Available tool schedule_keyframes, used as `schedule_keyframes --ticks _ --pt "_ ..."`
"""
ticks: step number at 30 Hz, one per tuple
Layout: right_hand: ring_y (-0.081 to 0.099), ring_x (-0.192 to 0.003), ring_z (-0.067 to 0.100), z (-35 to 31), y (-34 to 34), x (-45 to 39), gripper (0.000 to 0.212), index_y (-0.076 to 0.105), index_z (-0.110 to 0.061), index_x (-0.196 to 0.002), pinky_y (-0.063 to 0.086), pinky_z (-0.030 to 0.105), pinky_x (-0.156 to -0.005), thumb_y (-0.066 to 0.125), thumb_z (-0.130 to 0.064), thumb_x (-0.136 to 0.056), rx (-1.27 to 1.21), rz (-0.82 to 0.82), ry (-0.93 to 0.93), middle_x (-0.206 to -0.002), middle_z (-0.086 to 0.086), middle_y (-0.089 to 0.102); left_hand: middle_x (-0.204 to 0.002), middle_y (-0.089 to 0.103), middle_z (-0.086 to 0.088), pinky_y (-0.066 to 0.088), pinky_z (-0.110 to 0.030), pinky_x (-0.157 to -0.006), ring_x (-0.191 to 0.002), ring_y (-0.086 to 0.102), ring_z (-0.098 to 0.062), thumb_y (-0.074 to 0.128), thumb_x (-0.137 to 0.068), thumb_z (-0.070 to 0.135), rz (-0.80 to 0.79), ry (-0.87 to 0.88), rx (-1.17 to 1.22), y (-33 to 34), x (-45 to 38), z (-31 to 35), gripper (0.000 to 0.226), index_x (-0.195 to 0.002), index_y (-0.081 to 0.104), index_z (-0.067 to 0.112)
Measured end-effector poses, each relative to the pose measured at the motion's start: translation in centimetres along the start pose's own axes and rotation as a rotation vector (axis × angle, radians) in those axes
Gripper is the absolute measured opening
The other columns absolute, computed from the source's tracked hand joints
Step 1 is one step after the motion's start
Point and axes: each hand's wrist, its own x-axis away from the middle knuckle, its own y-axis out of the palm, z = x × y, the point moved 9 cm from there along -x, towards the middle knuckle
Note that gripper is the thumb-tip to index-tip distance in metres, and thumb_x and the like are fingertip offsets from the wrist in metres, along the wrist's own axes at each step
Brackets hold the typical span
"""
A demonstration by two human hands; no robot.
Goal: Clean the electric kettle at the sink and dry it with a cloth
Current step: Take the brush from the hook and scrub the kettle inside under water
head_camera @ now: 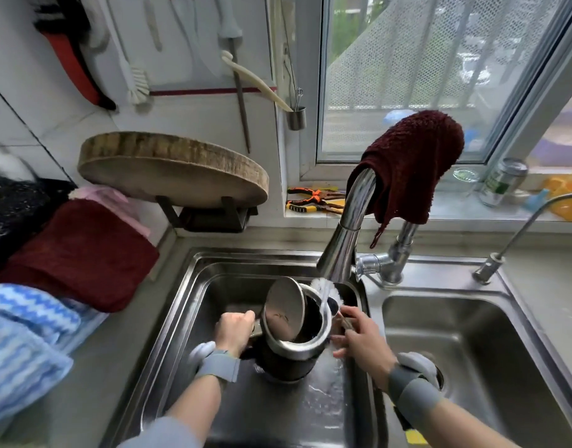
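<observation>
Left hand (233, 329) grips handle of steel electric kettle (294, 347), lid up, in left sink basin (181, 305); right hand (362, 342) fingers loosely curled around a thin brush handle (345, 322) under tap water (325, 294).

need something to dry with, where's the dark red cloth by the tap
In the head view, the dark red cloth hangs draped over the arch of the faucet, right of centre, before the window.

- A home kitchen: a double steel sink (472, 324) with a tall faucet (349, 227) set in a bench under a window (407, 76).
- A round wooden chopping board (171, 169), hanging brushes (136, 79) and folded cloths (78, 253) line the tiled wall.
</observation>
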Motion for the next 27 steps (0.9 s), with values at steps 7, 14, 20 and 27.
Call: schedule_keyframes --ticks 7,14,20,27 --pt "0.058 -0.041 0.011 -7.3 -6.8 2.5 0.015 0.061 -0.010 -0.097 0.044 0.018 -0.046 0.055 0.001 -0.089 0.362 0.183 -0.348 -0.086 0.001 0.073 -0.093 0.059 -0.041 0.038 -0.045 -0.069 -0.094 0.056 -0.049 0.047 -0.091 0.006 0.006 -0.065 0.358 4.3 0.3 -0.9 0.050 -0.043 0.034 0.013" --pt "0.057 -0.049 -0.003 -8.8 -6.2 4.5 0.012 0.071 -0.018 -0.078 0.041 0.013 -0.052 0.068 -0.007 -0.078 0.518 0.072 -0.301 -0.067 -0.006 0.070 -0.099 0.061 -0.040 0.033 -0.021 -0.054 -0.055 0.041 -0.020 0.050 -0.093 0.012 0.049 -0.104 0.415 5.1 -1.2 -2.8 0.039 -0.054 0.045 0.018" --pt "0.063 -0.082 0.015 -7.1 -1.3 2.3 0.014 0.070 -0.011 -0.085 0.042 0.019 -0.067 0.059 -0.018 -0.083 1.012 -0.186 -0.258 -0.086 0.004 0.071 -0.047 0.039 -0.009 0.033 -0.037 -0.059 -0.063 0.037 -0.025 0.053 -0.084 0.018 0.089 -0.024 0.358 4.4 -1.9 -2.0 0.044 -0.043 0.039 0.013" --pt "0.061 -0.108 0.031 -4.5 6.3 -2.8 0.030 0.058 -0.010 -0.114 0.047 0.033 -0.081 0.053 -0.027 -0.090 1.355 -0.251 -0.348 -0.112 0.010 0.064 -0.029 0.031 0.005 0.028 -0.037 -0.057 -0.055 0.032 -0.022 0.049 -0.067 0.024 0.108 0.027 0.487 5.2 -2.3 0.0 0.046 -0.025 0.032 0.015"
